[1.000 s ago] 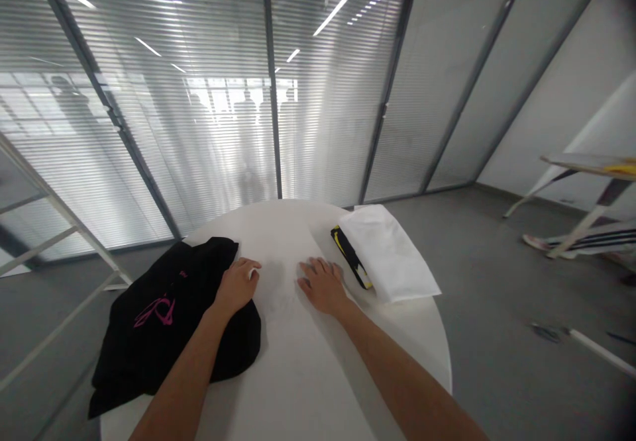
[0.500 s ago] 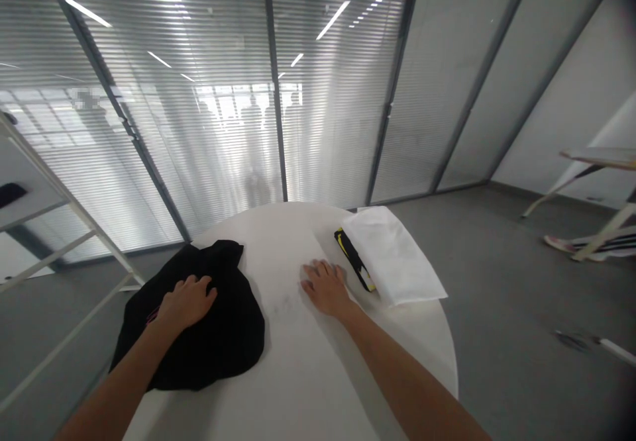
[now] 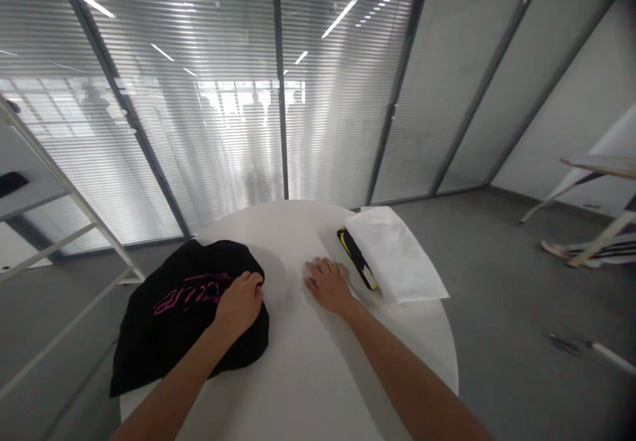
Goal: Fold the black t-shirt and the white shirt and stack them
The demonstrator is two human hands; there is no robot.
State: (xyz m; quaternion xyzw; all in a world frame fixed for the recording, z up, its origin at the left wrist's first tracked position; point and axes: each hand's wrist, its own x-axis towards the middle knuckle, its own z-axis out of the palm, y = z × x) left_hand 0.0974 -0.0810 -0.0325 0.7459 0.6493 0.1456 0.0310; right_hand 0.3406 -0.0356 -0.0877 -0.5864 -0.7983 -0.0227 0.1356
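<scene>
A black cloth item (image 3: 163,345) with pink lettering lies loosely on the left side of a round white table (image 3: 278,388); whether it is a garment or a bag I cannot tell. My left hand (image 3: 241,302) is on its right part, fingers curled closed on the fabric near the edge. Flat on the tabletop right of the middle rests my right hand (image 3: 328,285), fingers apart and holding nothing. Just beyond its fingertips is a folded black-and-yellow item (image 3: 356,259), partly hidden under a white sheet-like piece (image 3: 397,255).
A white metal frame (image 3: 74,196) stands left of the table. Ahead rises a glass partition with blinds (image 3: 238,149). To the right are another table (image 3: 603,164), a person's striped trouser leg (image 3: 606,250) and a white stick-like object (image 3: 612,356) low over the grey floor.
My left hand has moved right across the black cloth to its right edge, and its fingers have closed there. More pink lettering shows. My right hand stays in place on the table.
</scene>
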